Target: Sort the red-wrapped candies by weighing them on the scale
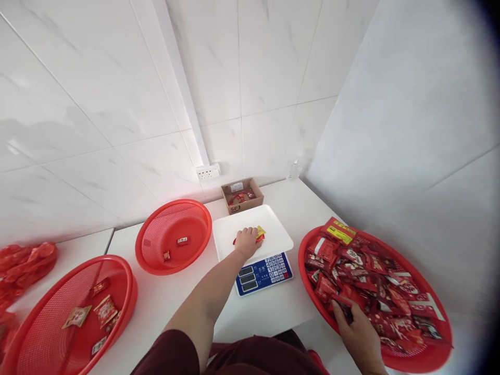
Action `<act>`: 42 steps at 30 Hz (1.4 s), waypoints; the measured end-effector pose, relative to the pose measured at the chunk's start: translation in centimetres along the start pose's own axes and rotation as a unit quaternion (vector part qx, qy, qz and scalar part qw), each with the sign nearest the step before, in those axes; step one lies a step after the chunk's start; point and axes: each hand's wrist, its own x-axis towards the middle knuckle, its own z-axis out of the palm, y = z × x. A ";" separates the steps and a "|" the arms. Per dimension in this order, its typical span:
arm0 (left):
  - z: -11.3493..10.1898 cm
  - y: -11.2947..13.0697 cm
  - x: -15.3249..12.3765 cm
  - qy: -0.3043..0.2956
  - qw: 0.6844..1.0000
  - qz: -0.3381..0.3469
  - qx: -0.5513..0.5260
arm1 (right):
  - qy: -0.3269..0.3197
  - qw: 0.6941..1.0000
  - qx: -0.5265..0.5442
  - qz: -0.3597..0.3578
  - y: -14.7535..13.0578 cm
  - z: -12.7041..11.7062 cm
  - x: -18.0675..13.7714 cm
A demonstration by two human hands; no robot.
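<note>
My left hand [247, 241] rests on the white tray [234, 224] of a weighing scale, its fingers closed around red and yellow snack packets [260, 234]. The scale's blue keypad and display [264, 274] face me. My right hand [356, 329] reaches into a red basket [312, 307] at the right, piled with several red snack packets, and its fingers pinch a packet [340, 303] at the pile's near edge.
Two more red baskets stand at the left: a middle one [174, 237] with two small packets and a near one [70, 312] with several packets. A small cardboard box [242, 195] sits by the wall socket [208, 171]. Red bags [23, 263] lie at far left.
</note>
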 end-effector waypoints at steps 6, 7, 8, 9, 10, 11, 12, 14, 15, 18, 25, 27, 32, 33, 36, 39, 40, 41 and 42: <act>-2.8 -3.7 -1.1 0.079 0.993 -0.083 -0.018 | -0.007 1.000 -0.005 0.001 0.2 0.1 0.1; -3.5 -5.0 -1.6 0.106 0.988 -0.106 -0.026 | -0.007 1.000 -0.006 0.001 0.2 0.2 0.1; -4.3 -6.4 -2.1 0.129 0.983 -0.130 -0.032 | -0.008 1.000 -0.007 0.000 0.3 0.2 0.1; -5.0 -7.9 -2.7 0.146 0.976 -0.160 -0.034 | -0.008 1.000 -0.008 -0.001 0.4 0.2 0.1; -5.6 -9.4 -3.5 0.154 0.968 -0.195 -0.031 | -0.008 1.000 -0.009 -0.002 0.4 0.3 0.0; -6.1 -10.9 -4.2 0.156 0.960 -0.232 -0.027 | -0.007 1.000 -0.010 -0.004 0.5 0.3 0.0; -6.4 -12.2 -5.1 0.153 0.952 -0.264 -0.025 | -0.003 1.000 -0.009 -0.008 0.5 0.2 -0.1; -6.4 -14.3 -6.9 0.142 0.939 -0.312 -0.038 | 0.019 1.000 -0.005 -0.024 0.2 0.0 -0.4; -6.2 -14.9 -7.8 0.142 0.934 -0.324 -0.048 | 0.033 0.999 0.003 -0.035 -0.3 -0.1 -0.5; -4.6 -14.9 -10.5 0.175 0.930 -0.313 -0.076 | 0.046 0.995 0.071 -0.054 -3.5 -0.2 -0.4; 0.6 -8.3 -13.7 0.230 0.948 -0.135 -0.173 | -0.187 0.893 0.395 0.107 -15.7 3.6 2.5; 1.2 -6.5 -14.0 0.230 0.946 -0.104 -0.203 | -0.236 0.859 0.445 0.094 -17.6 4.5 3.5; 0.6 -5.0 -14.8 0.208 0.945 -0.089 -0.235 | -0.189 0.945 0.264 -0.042 -14.8 2.8 4.2; 0.4 -5.2 -15.1 0.201 0.947 -0.091 -0.234 | -0.145 0.967 0.198 -0.074 -13.2 1.9 4.1; 0.6 -5.9 -16.3 0.182 0.952 -0.100 -0.225 | -0.013 0.993 0.013 -0.118 -7.4 -1.2 3.3; 1.4 -6.1 -17.2 0.159 0.956 -0.102 -0.222 | 0.044 0.991 -0.118 -0.049 -1.9 -3.8 1.9; 1.6 -5.9 -17.4 0.150 0.958 -0.100 -0.224 | 0.051 0.987 -0.152 -0.024 -0.4 -4.4 1.5; 1.9 -5.6 -17.5 0.141 0.959 -0.094 -0.226 | 0.053 0.982 -0.180 -0.007 0.7 -4.8 1.0; 2.0 -5.2 -17.5 0.133 0.961 -0.086 -0.229 | 0.052 0.978 -0.201 0.007 1.6 -5.1 0.7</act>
